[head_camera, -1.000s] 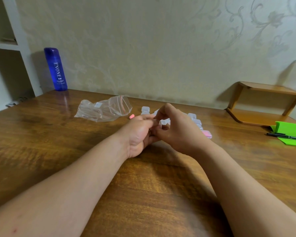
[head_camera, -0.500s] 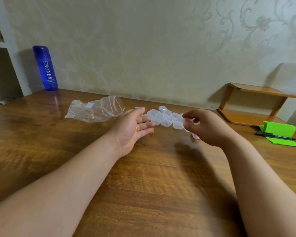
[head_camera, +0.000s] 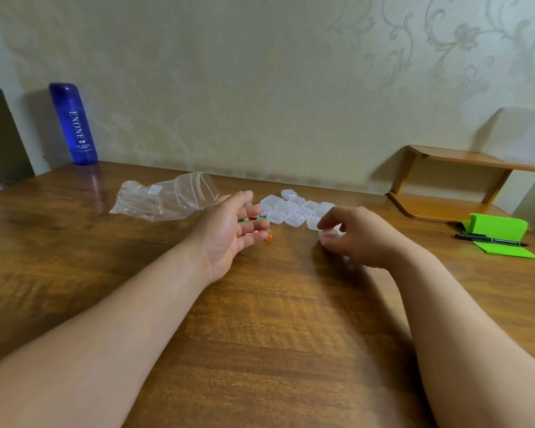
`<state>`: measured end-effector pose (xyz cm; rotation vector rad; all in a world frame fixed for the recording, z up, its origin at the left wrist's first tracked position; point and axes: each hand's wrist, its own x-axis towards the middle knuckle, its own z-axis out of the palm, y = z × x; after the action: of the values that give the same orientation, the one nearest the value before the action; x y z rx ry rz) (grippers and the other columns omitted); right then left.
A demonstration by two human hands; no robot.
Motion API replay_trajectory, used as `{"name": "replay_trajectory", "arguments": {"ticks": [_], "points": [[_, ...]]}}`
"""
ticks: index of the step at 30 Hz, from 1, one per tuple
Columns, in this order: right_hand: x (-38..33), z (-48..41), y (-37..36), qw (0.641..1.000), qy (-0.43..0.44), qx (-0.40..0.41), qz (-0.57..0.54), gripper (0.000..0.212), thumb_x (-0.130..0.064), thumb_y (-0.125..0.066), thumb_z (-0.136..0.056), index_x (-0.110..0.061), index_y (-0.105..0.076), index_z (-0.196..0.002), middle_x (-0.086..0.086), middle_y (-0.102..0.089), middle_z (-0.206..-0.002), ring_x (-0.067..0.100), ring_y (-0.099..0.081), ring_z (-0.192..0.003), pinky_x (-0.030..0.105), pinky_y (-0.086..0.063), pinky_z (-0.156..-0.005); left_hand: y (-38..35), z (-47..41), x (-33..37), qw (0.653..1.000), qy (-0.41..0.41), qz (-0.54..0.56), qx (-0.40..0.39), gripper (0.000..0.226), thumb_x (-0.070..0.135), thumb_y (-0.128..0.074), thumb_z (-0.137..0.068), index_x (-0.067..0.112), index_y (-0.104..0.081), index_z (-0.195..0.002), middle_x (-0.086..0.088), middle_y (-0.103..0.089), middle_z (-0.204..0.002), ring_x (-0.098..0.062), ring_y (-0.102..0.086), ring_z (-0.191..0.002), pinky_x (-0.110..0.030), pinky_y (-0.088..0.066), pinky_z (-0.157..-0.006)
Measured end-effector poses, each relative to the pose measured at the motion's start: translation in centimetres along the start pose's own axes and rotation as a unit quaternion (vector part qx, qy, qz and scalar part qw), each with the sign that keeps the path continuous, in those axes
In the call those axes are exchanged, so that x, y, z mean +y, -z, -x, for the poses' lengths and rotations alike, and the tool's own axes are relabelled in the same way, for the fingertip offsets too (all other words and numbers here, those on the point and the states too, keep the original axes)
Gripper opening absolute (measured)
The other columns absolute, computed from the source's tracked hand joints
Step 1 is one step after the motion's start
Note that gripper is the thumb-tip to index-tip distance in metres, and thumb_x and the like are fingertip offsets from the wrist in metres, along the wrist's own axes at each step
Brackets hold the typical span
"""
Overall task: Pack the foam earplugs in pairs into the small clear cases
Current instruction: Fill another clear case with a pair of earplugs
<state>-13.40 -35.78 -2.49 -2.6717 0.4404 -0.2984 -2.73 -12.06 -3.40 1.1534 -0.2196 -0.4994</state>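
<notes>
Hands are apart above the brown wooden table [head_camera: 260,335]. The left hand [head_camera: 226,230] lies with straight fingers, and small orange and green foam earplugs [head_camera: 268,237] sit at its fingertips. The right hand [head_camera: 362,236] pinches one small clear plastic case [head_camera: 329,235], just beside the cluster of other clear cases [head_camera: 291,210].

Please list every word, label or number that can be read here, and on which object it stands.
"ENONE": white letters, sideways on the blue bottle.
Below it, smaller white print: too small to read.
On the clear plastic bag, a white sticker: blurred, unreadable.
</notes>
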Motion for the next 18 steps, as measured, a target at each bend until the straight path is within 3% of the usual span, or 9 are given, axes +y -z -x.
{"name": "replay_trajectory", "arguments": {"ticks": [6,11,15,18], "points": [[0.0,0.3,0.0,1.0,-0.023,-0.001,-0.003,0.019,-0.036,-0.07,-0.099,-0.041,-0.07,-0.118,-0.013,-0.063,-0.11,0.018,-0.076,-0.079,0.034,-0.064,-0.073,0.0,-0.1,-0.1,1.0,0.0,-0.002,0.003,0.031,0.029,-0.062,-0.109,0.012,-0.059,-0.135,-0.019,-0.067,-0.132,-0.029,-0.074,-0.103,-0.042,-0.066,-0.086],[0.3,0.0,-0.2,1.0,-0.007,0.013,-0.004,0.025,-0.036,-0.071,-0.096,-0.041,-0.07,-0.12,-0.017,-0.059,-0.121,0.009,-0.064,-0.098,0.024,-0.052,-0.071,0.0,-0.3,-0.2,1.0,-0.004,0.001,0.007,0.032,0.03,-0.063,-0.109,0.011,-0.06,-0.134,-0.018,-0.067,-0.131,-0.027,-0.073,-0.102,-0.038,-0.065,-0.081],[0.1,-0.5,-1.0,0.998,0.008,0.069,-0.012,0.025,-0.036,-0.073,-0.094,-0.036,-0.072,-0.119,-0.015,-0.064,-0.118,0.011,-0.057,-0.11,0.035,-0.049,-0.085,0.0,-0.5,-0.2,1.0,-0.013,-0.001,0.016,0.029,0.029,-0.061,-0.109,0.009,-0.062,-0.13,-0.016,-0.068,-0.127,-0.028,-0.073,-0.106,-0.042,-0.065,-0.089],[-0.8,-1.1,-2.0,0.992,0.016,0.123,-0.015,0.021,-0.035,-0.067,-0.097,-0.033,-0.072,-0.117,-0.015,-0.067,-0.115,0.012,-0.061,-0.106,0.037,-0.054,-0.087,0.0,-0.7,-0.2,0.999,-0.031,-0.008,0.021,0.028,0.028,-0.06,-0.109,0.007,-0.065,-0.127,-0.016,-0.069,-0.126,-0.028,-0.074,-0.103,-0.038,-0.065,-0.083]]}}
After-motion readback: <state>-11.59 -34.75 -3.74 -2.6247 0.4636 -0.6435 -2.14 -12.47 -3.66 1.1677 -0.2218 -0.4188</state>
